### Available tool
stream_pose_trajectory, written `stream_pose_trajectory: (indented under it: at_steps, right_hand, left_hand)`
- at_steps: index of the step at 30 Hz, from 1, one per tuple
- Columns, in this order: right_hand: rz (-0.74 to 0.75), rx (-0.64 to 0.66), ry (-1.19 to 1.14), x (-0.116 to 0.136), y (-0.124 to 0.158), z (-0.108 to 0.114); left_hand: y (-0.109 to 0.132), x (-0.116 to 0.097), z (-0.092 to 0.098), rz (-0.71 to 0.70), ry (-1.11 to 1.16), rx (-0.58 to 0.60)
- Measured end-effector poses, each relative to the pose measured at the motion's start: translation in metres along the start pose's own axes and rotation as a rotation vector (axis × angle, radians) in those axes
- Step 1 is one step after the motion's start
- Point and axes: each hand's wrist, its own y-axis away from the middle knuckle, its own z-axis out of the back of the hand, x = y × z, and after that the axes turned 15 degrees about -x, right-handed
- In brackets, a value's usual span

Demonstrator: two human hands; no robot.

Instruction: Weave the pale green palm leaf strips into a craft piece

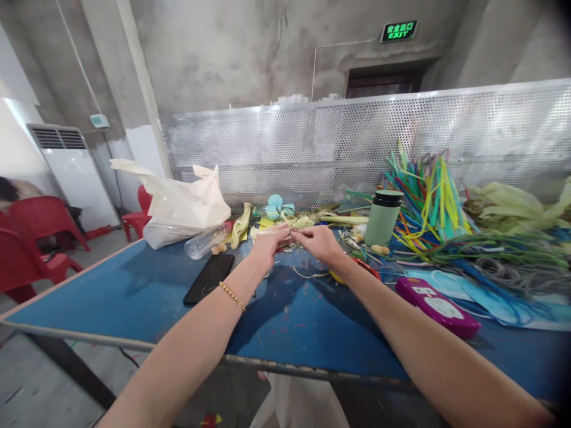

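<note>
My left hand, with a gold bead bracelet on its wrist, reaches to the middle of the blue table. Its fingers are closed together at a pale corn husk strip. From the right, my right hand meets it, thumb and fingertips pinched on the same strip. The fingertips of both hands nearly touch, and the strip is partly hidden by them. More pale green husk pieces lie just behind the hands. Small scraps are strewn on the table beneath them.
A black phone, clear bottle and white plastic bag are at left. To the right stand a green tumbler, a purple power strip, bundled colourful strips and corn husks. A perforated metal panel rises behind.
</note>
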Motion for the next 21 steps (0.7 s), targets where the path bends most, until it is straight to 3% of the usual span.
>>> stream_pose_trajectory:
  at_steps: [4, 8, 17, 21]
  right_hand:
    - [-0.157, -0.056, -0.241, -0.008, 0.002, -0.013]
    - [-0.204, -0.059, -0.409, -0.008, 0.003, -0.015]
    - [-0.146, -0.002, -0.391, -0.006, 0.004, -0.015]
    - [-0.114, -0.029, -0.296, -0.006, 0.003, -0.015]
  left_hand:
    - [0.005, -0.002, -0.002, -0.036, -0.047, -0.036]
    - [0.001, 0.0, -0.001, -0.042, -0.031, 0.038]
    - [-0.003, 0.004, 0.0, -0.256, -0.06, 0.121]
    - [0.001, -0.001, 0.0, -0.414, -0.115, 0.091]
